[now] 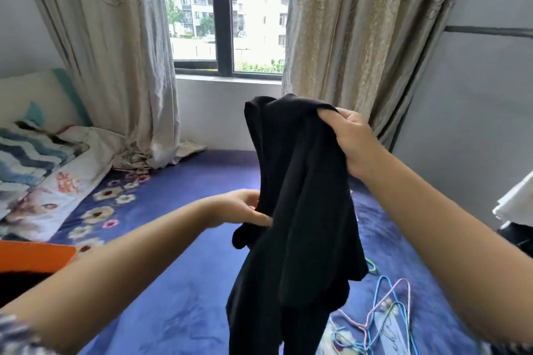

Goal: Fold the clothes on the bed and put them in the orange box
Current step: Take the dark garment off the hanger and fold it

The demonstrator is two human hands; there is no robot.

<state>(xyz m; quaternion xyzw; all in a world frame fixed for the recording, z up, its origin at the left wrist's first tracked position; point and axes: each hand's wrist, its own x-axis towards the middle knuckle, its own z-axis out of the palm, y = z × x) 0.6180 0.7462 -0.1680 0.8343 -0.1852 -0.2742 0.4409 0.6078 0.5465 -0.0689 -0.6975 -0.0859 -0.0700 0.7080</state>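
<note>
Gripping the top of the black garment [300,196], the right hand [350,141] holds it above the bed [178,253]. The left hand [239,207] pinches its side edge. The orange box [34,256] sits at the left.

Beige patterned curtains [115,37] hung either side of a dark-framed window [222,14] showing apartment blocks. Pillows in a floral white case [66,181] and a blue-striped case [26,158] lay at the headboard. Pastel wire hangers [383,308] lay in a heap at lower right. White folded cloth [516,202] sat at the right edge.
</note>
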